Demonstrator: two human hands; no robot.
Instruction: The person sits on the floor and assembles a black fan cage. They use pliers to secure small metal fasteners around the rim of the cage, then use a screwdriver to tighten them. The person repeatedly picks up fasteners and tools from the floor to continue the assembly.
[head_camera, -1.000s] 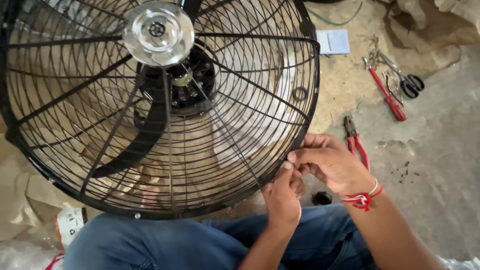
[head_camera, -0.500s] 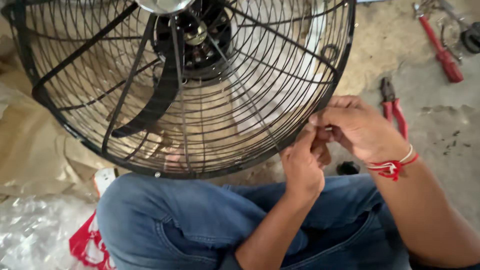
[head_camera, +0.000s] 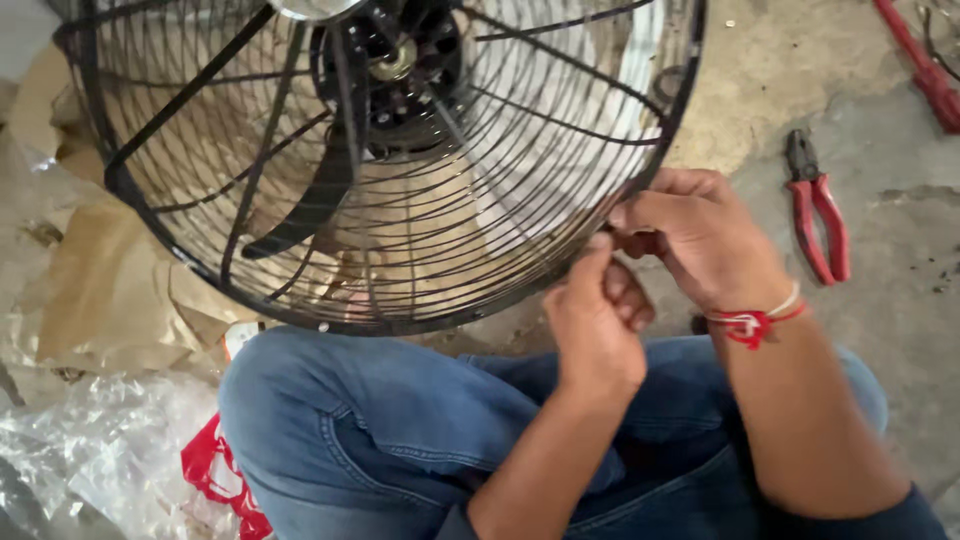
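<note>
A large black wire fan guard (head_camera: 400, 310) with dark blades and a motor hub (head_camera: 395, 65) behind it lies in front of my knees. Both hands work at its lower right rim. My left hand (head_camera: 595, 325) reaches up with a fingertip touching the rim. My right hand (head_camera: 700, 235), with a red thread on the wrist, pinches the same spot of the rim from the right. Whatever small part sits between the fingers is hidden.
Red-handled pliers (head_camera: 820, 215) lie on the concrete floor right of my right hand, and another red tool (head_camera: 925, 70) at the top right. Brown paper (head_camera: 110, 290) and clear plastic wrap (head_camera: 90, 450) lie to the left. My blue-jeaned legs (head_camera: 400, 420) are folded below.
The view has tilted down and moved closer, so the fan sits higher in frame. Both hands stay at the same spot on the rim, the fingers shifting slightly.
</note>
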